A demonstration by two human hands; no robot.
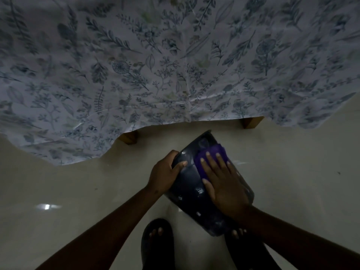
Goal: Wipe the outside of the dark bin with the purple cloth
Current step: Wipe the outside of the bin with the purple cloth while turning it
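Note:
The dark bin [191, 189] lies tipped on its side above the pale floor, its narrow base pointing away and its wide end near my feet. White smears dot its side. My left hand [165, 173] grips the bin's left wall, thumb over the top. My right hand [222, 182] lies flat on the purple cloth [211, 152], pressing it against the upper side of the bin. Most of the cloth shows beyond my fingertips; part is hidden under my palm.
A leaf-patterned sheet [155, 65] hangs over a bed ahead, with two wooden legs [129, 137] [251, 121] showing below its edge. My feet in dark slippers [157, 244] stand on the glossy pale floor [68, 182].

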